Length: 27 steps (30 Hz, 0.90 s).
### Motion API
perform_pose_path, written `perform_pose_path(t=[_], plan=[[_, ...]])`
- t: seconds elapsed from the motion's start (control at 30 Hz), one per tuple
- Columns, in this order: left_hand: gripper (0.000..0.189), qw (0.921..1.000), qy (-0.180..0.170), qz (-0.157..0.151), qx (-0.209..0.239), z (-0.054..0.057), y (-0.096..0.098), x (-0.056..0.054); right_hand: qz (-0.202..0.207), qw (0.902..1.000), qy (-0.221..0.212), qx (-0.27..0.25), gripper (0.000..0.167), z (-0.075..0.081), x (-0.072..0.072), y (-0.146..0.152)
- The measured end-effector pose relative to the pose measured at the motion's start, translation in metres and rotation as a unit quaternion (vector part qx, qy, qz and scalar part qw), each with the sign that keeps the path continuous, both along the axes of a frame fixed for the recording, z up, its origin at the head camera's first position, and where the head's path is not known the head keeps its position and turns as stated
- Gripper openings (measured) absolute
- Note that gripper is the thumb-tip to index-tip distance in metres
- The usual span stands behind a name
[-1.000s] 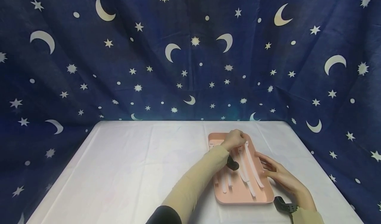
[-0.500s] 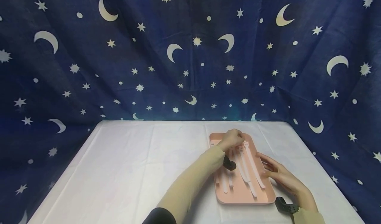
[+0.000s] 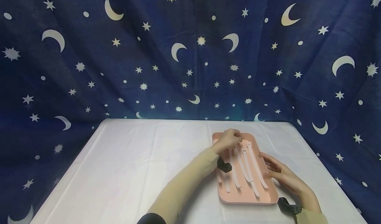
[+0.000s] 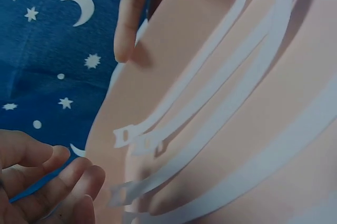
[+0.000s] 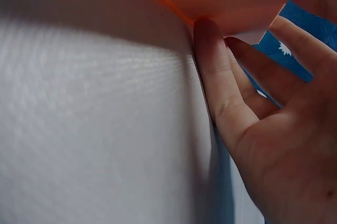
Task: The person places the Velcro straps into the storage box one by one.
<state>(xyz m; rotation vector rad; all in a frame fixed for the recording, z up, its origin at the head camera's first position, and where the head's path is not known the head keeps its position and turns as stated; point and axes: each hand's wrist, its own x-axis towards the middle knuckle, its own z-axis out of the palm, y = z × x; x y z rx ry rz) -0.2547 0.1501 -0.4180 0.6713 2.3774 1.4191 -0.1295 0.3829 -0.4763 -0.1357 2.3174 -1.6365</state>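
A shallow pink tray holds several white slotted straps, laid lengthwise. My left hand hovers over the tray's far end with fingers loosely bent. In the left wrist view nothing shows between its fingers, which are close to the slotted heads of the straps. My right hand rests against the tray's right side. Its thumb touches the outer wall in the right wrist view, with the other fingers spread along the side. My left forearm and wrist cover part of the tray's left side.
The tray stands on a white-covered table, right of the middle. A dark blue curtain with moons and stars hangs behind and beside the table. Each wrist wears a black camera mount.
My left hand has shifted left across the tray's far end, uncovering more strap length. One strap in the middle left lies farther right. The right hand keeps its place on the tray.
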Motion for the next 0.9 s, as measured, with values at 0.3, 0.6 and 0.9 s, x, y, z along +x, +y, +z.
perform_pose_path(t=[0.3,0.6,0.9], plan=[[0.022,0.9993,0.036,0.001,0.013,0.012,-0.022,0.005,0.005,0.999,0.043,-0.005,0.068,0.007,-0.002,0.006],[0.024,0.9975,0.07,-0.006,0.002,0.021,-0.051,0.008,-0.026,0.9889,0.09,0.115,0.064,0.034,-0.012,0.004],[0.023,0.9917,0.118,0.001,-0.05,0.022,-0.088,0.017,-0.043,0.9754,0.111,0.185,0.067,0.064,-0.024,-0.009]])
